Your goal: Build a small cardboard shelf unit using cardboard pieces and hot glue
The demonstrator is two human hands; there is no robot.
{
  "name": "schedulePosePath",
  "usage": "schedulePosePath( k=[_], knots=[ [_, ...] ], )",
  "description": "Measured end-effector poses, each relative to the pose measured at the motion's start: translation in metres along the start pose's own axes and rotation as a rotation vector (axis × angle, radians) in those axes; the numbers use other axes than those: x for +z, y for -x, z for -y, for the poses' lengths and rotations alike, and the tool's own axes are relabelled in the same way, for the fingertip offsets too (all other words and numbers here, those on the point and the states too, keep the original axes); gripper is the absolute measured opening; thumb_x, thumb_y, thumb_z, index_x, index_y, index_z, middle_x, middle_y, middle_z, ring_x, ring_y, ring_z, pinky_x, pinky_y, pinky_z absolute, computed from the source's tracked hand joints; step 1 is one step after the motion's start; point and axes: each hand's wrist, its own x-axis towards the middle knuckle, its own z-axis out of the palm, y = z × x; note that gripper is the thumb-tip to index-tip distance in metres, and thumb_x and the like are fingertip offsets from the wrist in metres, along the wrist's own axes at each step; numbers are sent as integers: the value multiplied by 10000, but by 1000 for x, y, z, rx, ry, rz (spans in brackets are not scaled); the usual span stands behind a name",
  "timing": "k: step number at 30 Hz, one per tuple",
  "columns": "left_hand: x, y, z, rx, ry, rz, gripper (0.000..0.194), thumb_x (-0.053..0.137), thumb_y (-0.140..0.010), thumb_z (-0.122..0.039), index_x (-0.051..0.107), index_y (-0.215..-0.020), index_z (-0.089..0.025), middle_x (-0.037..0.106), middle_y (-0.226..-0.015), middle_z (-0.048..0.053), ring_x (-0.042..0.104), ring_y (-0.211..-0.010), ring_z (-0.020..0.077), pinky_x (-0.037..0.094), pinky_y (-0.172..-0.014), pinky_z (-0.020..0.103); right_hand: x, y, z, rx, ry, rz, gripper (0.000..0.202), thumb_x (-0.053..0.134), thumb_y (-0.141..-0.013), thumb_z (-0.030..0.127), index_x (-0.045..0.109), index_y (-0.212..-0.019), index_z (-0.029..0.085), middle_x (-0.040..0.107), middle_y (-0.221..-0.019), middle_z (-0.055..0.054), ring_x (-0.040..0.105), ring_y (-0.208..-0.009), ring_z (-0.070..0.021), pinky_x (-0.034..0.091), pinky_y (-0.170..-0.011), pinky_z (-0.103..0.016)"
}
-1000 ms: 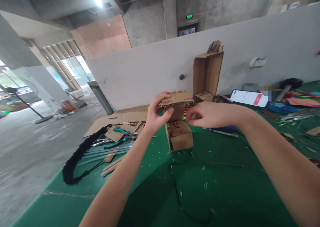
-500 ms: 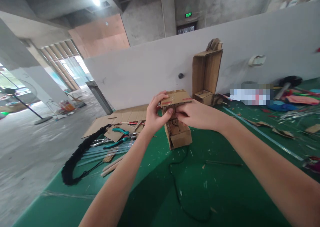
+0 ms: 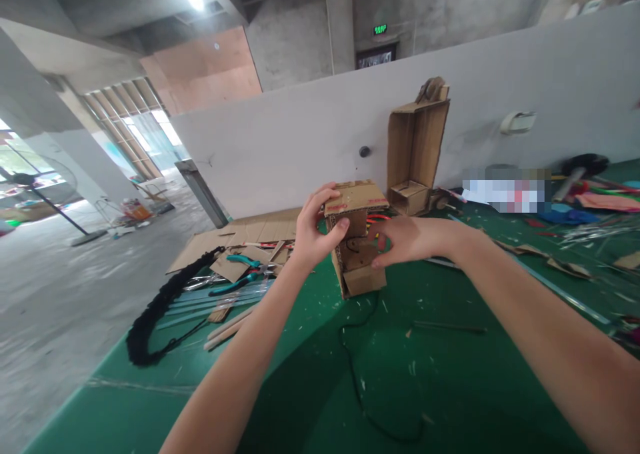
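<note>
A small open cardboard box structure (image 3: 365, 279) stands upright on the green table (image 3: 300, 387). My left hand (image 3: 317, 231) grips its upper left side, thumb on the front edge and fingers over the top panel. My right hand (image 3: 400, 239) is at the structure's right side, its fingers apart and curved beside the opening; whether a fingertip touches the cardboard is unclear. A dark cord (image 3: 353, 367) runs from under the structure toward the table's front.
Blue-handled pliers (image 3: 245, 282), sticks (image 3: 227, 331) and a black fuzzy strip (image 3: 145, 334) lie at left. A taller cardboard box (image 3: 423, 147) stands by the white partition (image 3: 280, 147). Cardboard scraps (image 3: 560, 266) and coloured materials lie at right.
My right hand has moved out from under the top panel to the right, and its fingers have spread. My left hand keeps its hold on the structure.
</note>
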Motion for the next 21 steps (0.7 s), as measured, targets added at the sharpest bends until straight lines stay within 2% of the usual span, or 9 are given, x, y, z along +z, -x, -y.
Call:
schedulePosePath(
  k=[2, 6, 9, 12, 17, 21],
  knots=[
    [0, 0, 1, -8, 7, 9, 394, 619, -809, -465, 553, -1119, -229, 550, -1301, 123, 518, -1229, 273, 475, -958, 479, 8, -5, -8, -24, -29, 65, 418, 738, -617, 438, 584, -917, 192, 650, -849, -48, 604, -706, -192, 432, -567, -291],
    [0, 0, 1, -12, 9, 13, 403, 617, -803, -475, 548, -1122, -239, 547, -1304, 116, 518, -1225, 272, 484, -943, 474, 17, -11, -12, -32, -232, 140, 428, 746, -609, 320, 516, -956, 221, 578, -812, 8, 566, -601, -125, 449, -472, -238],
    [0, 0, 0, -14, 0, 6, 398, 617, -797, -480, 551, -1108, -242, 557, -1293, 115, 522, -1220, 268, 484, -938, 474, 19, -9, -10, 26, -458, 234, 425, 757, -607, 316, 493, -928, 229, 515, -777, 40, 591, -595, -120, 492, -442, -227],
    [0, 0, 0, -13, -10, 6, 402, 605, -804, -486, 544, -1113, -236, 556, -1296, 121, 522, -1222, 270, 481, -941, 475, 25, -3, -12, 51, -707, 282, 392, 764, -634, 344, 470, -861, 217, 494, -715, 58, 617, -615, -126, 549, -502, -254],
    [1, 0, 1, -3, 13, -1, 402, 625, -787, -452, 552, -1109, -224, 554, -1293, 133, 523, -1218, 260, 479, -944, 463, 44, 11, -16, 43, -939, 121, 395, 778, -652, 368, 440, -765, 197, 530, -701, 68, 604, -589, -89, 583, -626, -304],
    [1, 0, 0, -13, 35, -2, 402, 632, -784, -437, 550, -1118, -228, 549, -1301, 129, 515, -1229, 258, 482, -938, 455, 51, 18, -13, 74, -997, 8, 417, 791, -638, 382, 448, -786, 197, 552, -709, 70, 607, -564, -86, 569, -621, -301]
  ],
)
